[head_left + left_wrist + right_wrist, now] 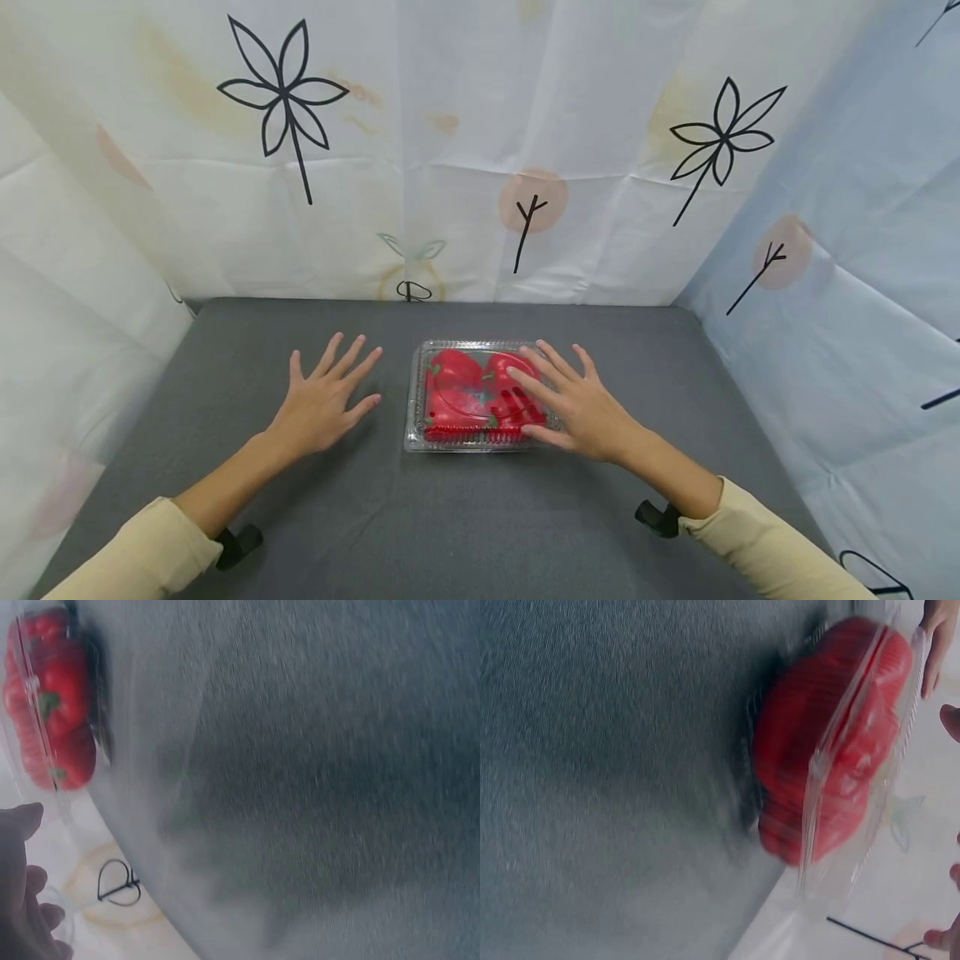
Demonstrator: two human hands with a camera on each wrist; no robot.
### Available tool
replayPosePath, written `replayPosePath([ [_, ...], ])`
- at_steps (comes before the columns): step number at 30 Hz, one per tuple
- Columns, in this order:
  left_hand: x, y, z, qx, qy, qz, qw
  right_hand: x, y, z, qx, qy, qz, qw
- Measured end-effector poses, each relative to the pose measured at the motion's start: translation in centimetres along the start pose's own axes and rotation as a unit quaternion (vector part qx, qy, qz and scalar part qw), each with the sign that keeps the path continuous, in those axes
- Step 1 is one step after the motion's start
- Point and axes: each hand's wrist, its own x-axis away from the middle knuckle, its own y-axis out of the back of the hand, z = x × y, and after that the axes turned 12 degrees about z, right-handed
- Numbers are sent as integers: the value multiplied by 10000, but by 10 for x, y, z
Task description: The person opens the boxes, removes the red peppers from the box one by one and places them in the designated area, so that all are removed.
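Note:
A clear plastic clamshell box [414, 417] lies lidded on the grey table, with several red bell peppers [454, 371] inside. Green stems show through the plastic in the left wrist view on the peppers [66, 694]. To the left of the box my left hand [318, 408] hovers over the table, fingers spread, holding nothing. My right hand [588, 408] is above the box's right side with its fingers apart, covering part of the lid; whether a fingertip touches the plastic I cannot tell. In the right wrist view the box [817, 772] appears side-on and blurred.
The grey table [480, 533] ends at the back against a white cloth [450, 108] printed with dark line flowers. More cloth [862, 208] hangs along the right side, and another stretch [67, 292] along the left. A dark strap [660, 518] is on the right wrist.

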Motion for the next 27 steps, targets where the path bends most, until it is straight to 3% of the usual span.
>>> replayPosePath([
  [7, 2, -4, -16, 931, -189, 491, 9943, -11, -9, 14, 170, 1131, -615, 9915],
  [13, 3, -8, -23, 2050, -249, 943, 9739, -19, -19, 27, 305, 1677, -939, 9809],
  [16, 2, -11, -25, 2702, -345, 1225, 9543, -23, -24, 33, 483, 1867, -1017, 9759],
  [20, 0, -16, -25, 3521, -483, 1581, 9212, -28, -30, 41, 701, 2037, -1159, 9696],
  [25, -3, -20, -24, 4296, -506, 1731, 8848, -33, -34, 47, 823, 2174, -1189, 9653],
  [27, -5, -20, -24, 4632, -460, 1805, 8665, -34, -35, 49, 854, 2221, -1174, 9641],
])
